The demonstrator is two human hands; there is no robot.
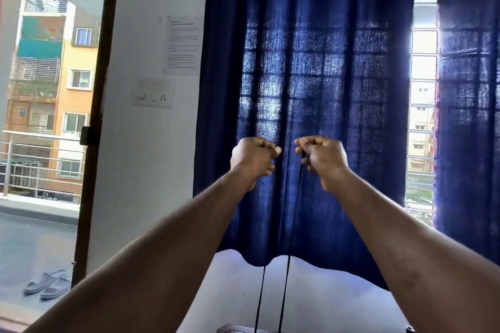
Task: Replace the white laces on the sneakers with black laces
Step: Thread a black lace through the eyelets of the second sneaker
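Right now your two arms reach up and forward, hands raised side by side in front of the blue curtain point(311, 89). Your left hand point(253, 157) is curled into a fist, its grip pinched together on one end of the black lace point(284, 292); your right hand point(323, 159) is closed the same way on the other end, just beside the left at its 3 o'clock, with a narrow gap between the knuckles. From each fist a strand of the black lace hangs down, hard to follow against the dark cloth, then plain against the pale surface below. Both strands run nearly parallel toward 6 o'clock and leave the bottom edge of the view, so you cannot tell what they are threaded through. A dark object point(235, 328) sits at the bottom edge beside them, too cropped to identify. At 9 o'clock an open doorway point(54, 116) shows a balcony, with grey slippers point(48, 284) on the floor at 8 o'clock.
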